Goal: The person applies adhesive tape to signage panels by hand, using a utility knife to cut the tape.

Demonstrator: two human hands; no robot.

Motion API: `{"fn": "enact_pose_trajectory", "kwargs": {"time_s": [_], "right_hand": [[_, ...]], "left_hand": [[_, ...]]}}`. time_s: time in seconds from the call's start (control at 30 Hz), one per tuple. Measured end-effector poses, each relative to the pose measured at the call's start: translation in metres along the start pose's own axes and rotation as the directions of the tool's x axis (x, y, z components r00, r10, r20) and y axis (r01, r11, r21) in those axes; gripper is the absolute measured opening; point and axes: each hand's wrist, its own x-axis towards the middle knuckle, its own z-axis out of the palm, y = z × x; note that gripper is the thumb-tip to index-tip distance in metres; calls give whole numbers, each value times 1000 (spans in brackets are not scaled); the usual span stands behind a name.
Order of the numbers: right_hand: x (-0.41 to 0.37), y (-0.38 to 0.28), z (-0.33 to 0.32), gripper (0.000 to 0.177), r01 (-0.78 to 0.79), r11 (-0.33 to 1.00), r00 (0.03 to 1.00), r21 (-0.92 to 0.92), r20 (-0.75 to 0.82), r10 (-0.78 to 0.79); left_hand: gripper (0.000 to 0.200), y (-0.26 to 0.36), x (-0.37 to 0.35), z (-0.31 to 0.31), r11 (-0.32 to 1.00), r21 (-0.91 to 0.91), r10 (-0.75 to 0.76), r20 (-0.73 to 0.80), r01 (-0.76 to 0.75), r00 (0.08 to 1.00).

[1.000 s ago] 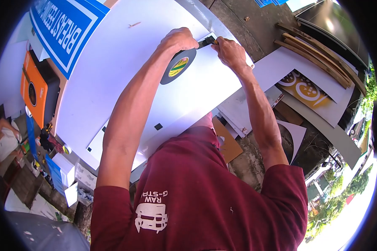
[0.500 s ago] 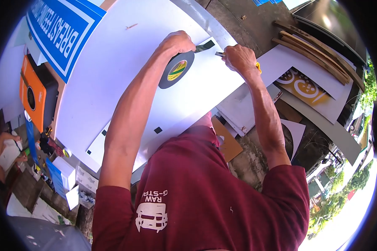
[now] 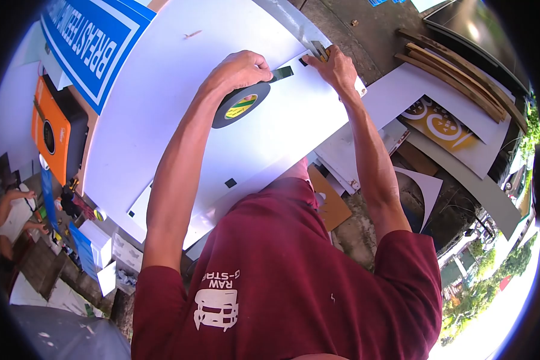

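My left hand [image 3: 241, 71] is closed on a roll of black tape [image 3: 224, 113] with a yellow and green core label. A loose tape end [image 3: 282, 74] sticks out past its fingers over the white board [image 3: 282, 126]. At the board's far right corner, my right hand [image 3: 336, 71] has a yellow utility knife [image 3: 322, 53] tucked in its grip. Its thumb rests at a small black tape piece [image 3: 303, 61] on that corner. Another black square [image 3: 231, 183] sticks to the board's near edge, and a further one [image 3: 132, 213] lies toward its left end.
The board lies on a large white surface [image 3: 138, 114]. A blue lettered sign [image 3: 93, 48] and an orange-and-black box [image 3: 51, 132] are at left. Wooden strips [image 3: 456, 78] and a yellow printed panel [image 3: 441, 123] lie at right. Another person [image 3: 15, 216] sits at lower left.
My right hand has moved up to the board's corner, where a small tape piece now sits under its thumb. My left hand and the roll have shifted left, and the loose tape end looks shorter.
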Motion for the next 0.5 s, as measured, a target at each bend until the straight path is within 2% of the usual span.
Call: {"fn": "enact_pose_trajectory", "kwargs": {"time_s": [0.1,0.13,0.23,0.27,0.33,0.37,0.43,0.5], "right_hand": [[10,-5,1,64,17,999,1000,-48,-9,-17],[10,-5,4,63,29,997,1000,-68,-2,-30],[6,-1,10,63,181,975,978,-126,-84,-192],[3,0,11,61,214,975,969,-63,-110,-220],[-14,-6,9,56,289,955,948,64,-159,-276],[-23,-7,7,54,239,924,970,299,-32,-241],[-58,-13,-10,50,7,737,942,676,243,-232],[-98,-17,-12,44,-22,660,906,751,295,-305]], "left_hand": [[30,-12,-29,4,992,-106,61,-28,-64,998],[32,-17,-36,7,985,-168,39,-36,-45,999],[29,-27,-61,19,954,-276,82,-134,-117,988],[27,-32,-66,25,940,-295,130,-157,-172,979],[26,-32,-83,31,937,-298,129,-191,-182,973],[26,-34,-90,34,936,-302,121,-208,-182,970],[25,-39,-103,42,930,-300,146,-228,-212,963],[24,-39,-113,49,928,-302,147,-246,-220,958]]}}
